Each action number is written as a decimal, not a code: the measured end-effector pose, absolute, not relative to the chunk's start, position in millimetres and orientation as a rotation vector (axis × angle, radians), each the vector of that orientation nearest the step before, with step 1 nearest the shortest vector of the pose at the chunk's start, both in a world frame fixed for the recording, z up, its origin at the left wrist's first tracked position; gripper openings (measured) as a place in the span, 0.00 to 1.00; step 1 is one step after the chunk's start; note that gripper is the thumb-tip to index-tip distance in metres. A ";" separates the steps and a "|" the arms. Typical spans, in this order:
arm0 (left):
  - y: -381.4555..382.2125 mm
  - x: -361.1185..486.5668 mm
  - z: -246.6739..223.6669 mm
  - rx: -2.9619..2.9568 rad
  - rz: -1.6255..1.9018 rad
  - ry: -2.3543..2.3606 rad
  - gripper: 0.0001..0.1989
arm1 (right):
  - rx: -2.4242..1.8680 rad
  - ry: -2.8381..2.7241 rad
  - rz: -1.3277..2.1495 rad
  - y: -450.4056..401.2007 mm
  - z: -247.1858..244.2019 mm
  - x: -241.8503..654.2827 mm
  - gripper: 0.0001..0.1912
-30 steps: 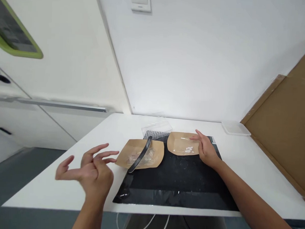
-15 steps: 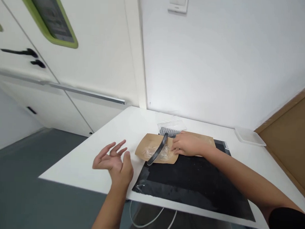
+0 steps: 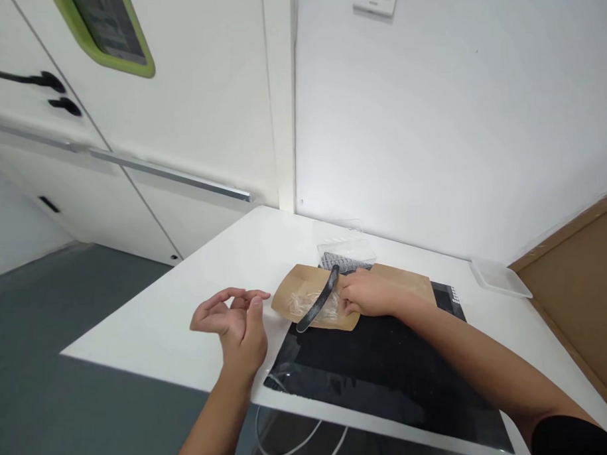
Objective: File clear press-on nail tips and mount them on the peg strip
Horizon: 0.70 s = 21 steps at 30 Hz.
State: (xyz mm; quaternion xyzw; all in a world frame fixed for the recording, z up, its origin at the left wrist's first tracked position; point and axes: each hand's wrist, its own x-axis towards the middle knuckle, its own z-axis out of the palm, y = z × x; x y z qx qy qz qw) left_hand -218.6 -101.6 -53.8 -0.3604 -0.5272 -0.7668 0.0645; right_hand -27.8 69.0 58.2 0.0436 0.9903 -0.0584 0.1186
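Note:
My right hand [image 3: 368, 293] is at the right side of a brown paper tray [image 3: 284, 294], its fingers closed and dipped among small clear plastic pieces [image 3: 303, 300]. What the fingertips pinch, if anything, is too small to make out. A black curved nail file [image 3: 318, 301], dusted with pale powder, lies slanted across the tray beside those fingers. Left of the tray, my left hand [image 3: 235, 325] hovers over the white table with its palm turned up. Its fingers are bent but apart from the thumb, and nothing is in it.
Under the tray lies a black mat [image 3: 388, 363] on the white table [image 3: 181, 323]. A second brown paper tray [image 3: 411, 281] sits behind my right wrist. Clear plastic boxes [image 3: 350, 250] stand at the back, a shallow translucent tray [image 3: 501, 277] at the right, near a cardboard box [image 3: 580, 283].
My left hand's fingers have drawn closer together, toward the thumb. My right hand's fingers have curled further down into the tray. The view has shifted slightly.

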 end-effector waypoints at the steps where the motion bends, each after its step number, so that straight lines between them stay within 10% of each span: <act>1: -101.6 -218.5 -54.1 -1.096 -2.313 -1.598 0.27 | 0.132 2.901 -0.181 69.1 58.3 -27.2 0.05; 21: -99.3 -223.6 -59.9 -1.161 -2.257 -1.650 0.27 | 0.341 3.103 -0.752 80.3 56.4 4.8 0.17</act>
